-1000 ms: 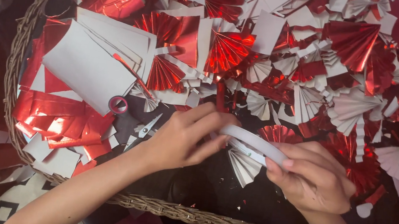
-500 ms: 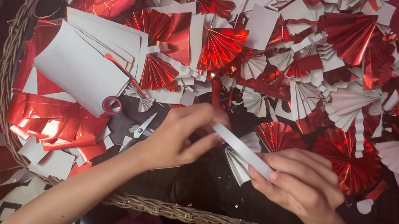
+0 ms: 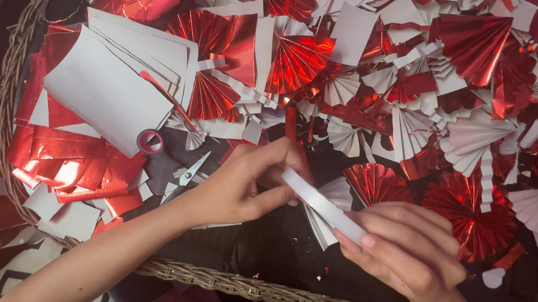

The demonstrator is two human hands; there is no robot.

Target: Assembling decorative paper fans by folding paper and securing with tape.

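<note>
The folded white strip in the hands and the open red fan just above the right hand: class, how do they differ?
The folded white strip is closed into a narrow bar; the red fan is spread open into a pleated half-round. The strip shows its white paper side; the fan shows shiny red foil. The strip is pinched between the left hand and the right hand; the fan lies loose in the wicker basket. Both are pleated paper.

Small scissors (image 3: 192, 170) and a red tape roll (image 3: 150, 141) lie just left of the grip. Red foil fans (image 3: 461, 214) spread right; white sheets (image 3: 107, 92) are stacked upper left.
</note>
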